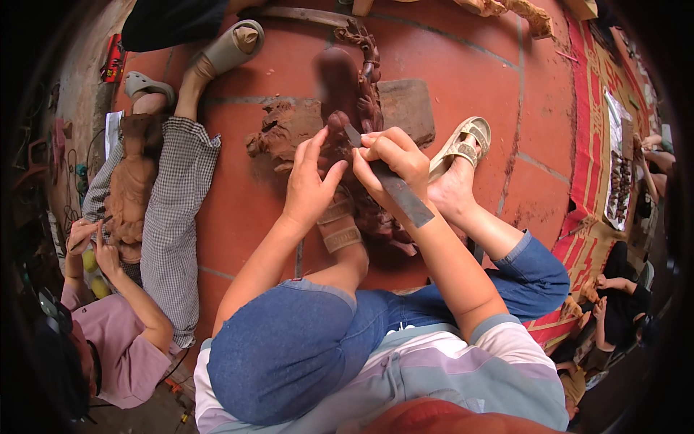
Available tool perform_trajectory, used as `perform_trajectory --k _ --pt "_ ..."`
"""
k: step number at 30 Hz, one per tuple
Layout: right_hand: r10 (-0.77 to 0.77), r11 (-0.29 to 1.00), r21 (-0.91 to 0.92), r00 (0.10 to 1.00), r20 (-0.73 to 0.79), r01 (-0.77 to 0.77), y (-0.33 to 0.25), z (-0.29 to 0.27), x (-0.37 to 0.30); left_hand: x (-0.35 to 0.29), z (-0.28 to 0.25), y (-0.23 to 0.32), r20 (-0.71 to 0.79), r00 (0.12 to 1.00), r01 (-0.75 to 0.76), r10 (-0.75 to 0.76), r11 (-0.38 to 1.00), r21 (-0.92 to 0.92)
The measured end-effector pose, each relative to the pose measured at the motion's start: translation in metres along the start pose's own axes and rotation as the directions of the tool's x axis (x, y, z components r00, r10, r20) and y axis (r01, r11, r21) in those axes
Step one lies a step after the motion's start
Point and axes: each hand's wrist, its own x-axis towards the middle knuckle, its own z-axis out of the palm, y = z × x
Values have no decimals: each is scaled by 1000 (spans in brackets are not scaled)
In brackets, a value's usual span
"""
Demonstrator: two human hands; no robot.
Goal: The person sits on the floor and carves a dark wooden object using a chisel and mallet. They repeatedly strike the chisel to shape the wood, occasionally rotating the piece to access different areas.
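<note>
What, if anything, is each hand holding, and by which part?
The right hand grips the flat grey tool near its pointed end. Whether the left hand holds the dark carving can't be told.

Floor: red tiles, grey joints; bearing one brown wooden block, one red-and-tan patterned mat rightward.

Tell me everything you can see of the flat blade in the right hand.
The flat blade is a long, narrow grey strip, metallic-looking, with no separate handle visible. The right hand grips it, hiding its middle. It lies aslant: the angled tip points up and left, at the rounded knob on the dark reddish-brown carving; the squarish rear end sticks out behind the hand. Whether the tip touches the knob is unclear.
</note>
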Motion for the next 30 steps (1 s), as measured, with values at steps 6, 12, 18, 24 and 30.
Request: perform_trajectory --k 6,12,18,24,30 --pt "66 996 54 997 -30 -64 1 0 2 1 0 1 -1 1000 17 -17 1000 7" --pt "225 951 241 967 -115 -192 17 2 2 1 0 1 -2 999 -33 33 998 44" --pt "595 657 556 803 31 -509 28 3 -3 2 0 1 6 1000 14 -14 1000 0" --pt "663 391 754 730 168 -528 25 0 0 2 1 6 9 1000 25 -25 1000 15" --pt "678 359 741 704 210 -567 28 -5 0 3 2 2 0 1000 10 -10 1000 24"
